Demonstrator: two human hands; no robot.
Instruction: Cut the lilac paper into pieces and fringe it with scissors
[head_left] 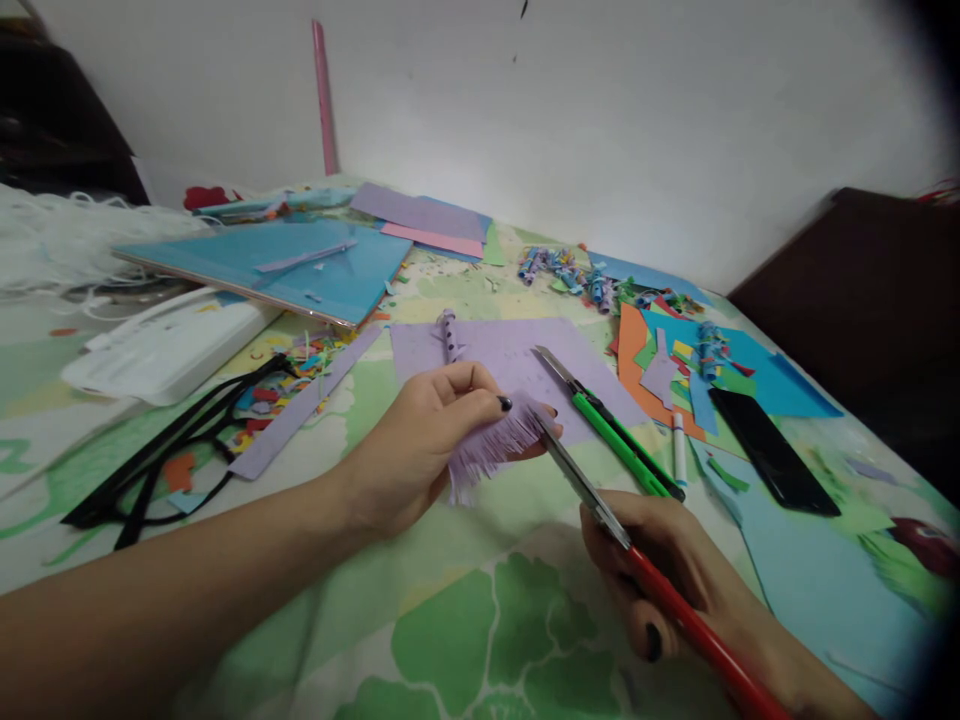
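Note:
My left hand (431, 435) is closed on a strip of purple paper (491, 447) cut into a fringe, held just above the table. My right hand (679, 575) grips a pair of red-handled scissors (600, 505), whose blade tips touch the fringe's right end. A green utility knife (607, 420) lies on the table just beyond the scissors, partly on a flat purple sheet (517, 360). A small rolled purple tube (448, 335) lies at that sheet's upper left corner.
A blue board (277, 265) and a white box (169, 350) are at the left, with black straps (172, 440) and a long purple strip (307, 400). Coloured paper scraps (675, 350), a white marker (679, 450) and a black phone (772, 450) are at the right. A wall stands behind.

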